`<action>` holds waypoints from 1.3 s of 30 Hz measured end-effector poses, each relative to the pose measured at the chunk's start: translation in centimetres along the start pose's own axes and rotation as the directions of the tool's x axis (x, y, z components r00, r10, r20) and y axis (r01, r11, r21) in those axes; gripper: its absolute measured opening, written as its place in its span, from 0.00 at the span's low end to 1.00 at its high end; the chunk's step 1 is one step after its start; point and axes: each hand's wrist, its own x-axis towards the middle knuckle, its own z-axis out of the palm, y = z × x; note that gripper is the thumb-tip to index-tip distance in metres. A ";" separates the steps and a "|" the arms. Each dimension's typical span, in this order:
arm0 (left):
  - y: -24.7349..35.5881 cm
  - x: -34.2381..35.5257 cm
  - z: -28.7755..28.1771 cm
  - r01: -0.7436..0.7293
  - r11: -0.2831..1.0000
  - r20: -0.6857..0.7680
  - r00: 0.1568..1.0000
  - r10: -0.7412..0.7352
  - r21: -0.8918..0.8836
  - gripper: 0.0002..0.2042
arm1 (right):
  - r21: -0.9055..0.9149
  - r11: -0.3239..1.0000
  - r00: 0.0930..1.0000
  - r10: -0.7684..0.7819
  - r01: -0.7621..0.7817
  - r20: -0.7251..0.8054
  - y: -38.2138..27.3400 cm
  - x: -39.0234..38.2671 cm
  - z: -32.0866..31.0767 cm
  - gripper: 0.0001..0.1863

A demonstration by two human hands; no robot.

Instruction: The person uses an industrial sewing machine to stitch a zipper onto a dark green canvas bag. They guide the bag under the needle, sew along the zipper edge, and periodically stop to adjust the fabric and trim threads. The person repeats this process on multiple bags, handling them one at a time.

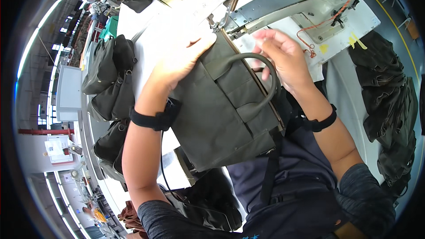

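A dark olive handbag [208, 119] lies tilted in front of me, one rolled handle [275, 79] arching over its metal-toothed zipper [252, 73]. The zipper's far end sits by the presser foot [215, 25] of a sewing machine. My left hand [183, 57] lies on the bag's upper left side, its extended thumb near the foot; glare washes out the other fingers. Beyond the handle, beside the zipper edge, is my right hand [285, 59]. Its fingers are curled in, and what they pinch, if anything, does not show.
The machine's pale arm and body [330, 0] stand at the far right, with an orange cord [330, 20]. Dark bags [113, 68] are stacked along the left. More dark olive pieces [383, 93] are heaped at the right. A green bin [110, 27] is at far left.
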 end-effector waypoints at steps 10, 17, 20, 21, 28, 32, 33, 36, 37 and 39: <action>0.2 0.7 -1.2 0.143 0.976 0.111 0.986 -0.126 -0.167 0.15 | 0.179 0.924 0.883 0.244 -0.337 0.400 3.2 1.0 -1.3 0.15; 1.1 1.0 -1.1 0.084 0.995 0.131 0.988 -0.076 -0.057 0.14 | -0.410 0.868 0.953 -0.203 0.282 0.225 1.2 -1.0 2.9 0.12; 0.6 1.3 -1.2 0.072 0.995 0.132 0.989 -0.062 -0.070 0.13 | -0.307 0.928 0.974 -0.174 0.212 0.145 1.1 -1.6 3.9 0.10; 0.6 1.4 -1.2 0.052 0.997 0.132 0.990 -0.043 -0.064 0.13 | -0.284 0.935 0.974 -0.180 0.212 0.135 1.2 -1.7 4.0 0.10; -0.9 1.7 -1.2 -0.094 0.996 0.074 0.993 0.093 0.006 0.12 | -0.246 0.955 0.984 -0.143 0.165 0.104 0.9 -1.5 4.0 0.11; -0.7 1.8 -0.7 -0.022 0.993 0.082 0.996 0.031 -0.114 0.11 | -0.257 0.943 0.976 -0.190 0.211 0.103 1.3 -1.1 4.0 0.11; -0.7 1.8 -0.7 -0.006 0.990 0.088 0.996 0.018 -0.138 0.11 | -0.256 0.943 0.976 -0.197 0.215 0.092 1.1 -1.3 4.1 0.11; -1.0 1.7 -0.6 0.063 0.974 0.105 0.994 -0.041 -0.216 0.11 | -0.391 0.907 0.987 -0.130 0.156 0.091 -0.5 -2.2 4.2 0.11; -1.1 1.6 -0.6 0.089 0.966 0.111 0.992 -0.063 -0.243 0.11 | -0.358 0.930 0.995 -0.056 0.081 0.078 -0.4 -2.8 4.1 0.11; -0.8 1.5 -0.6 0.081 0.967 0.082 0.995 -0.063 -0.244 0.11 | -0.292 0.954 0.995 0.085 -0.066 0.054 -0.5 -4.3 3.6 0.12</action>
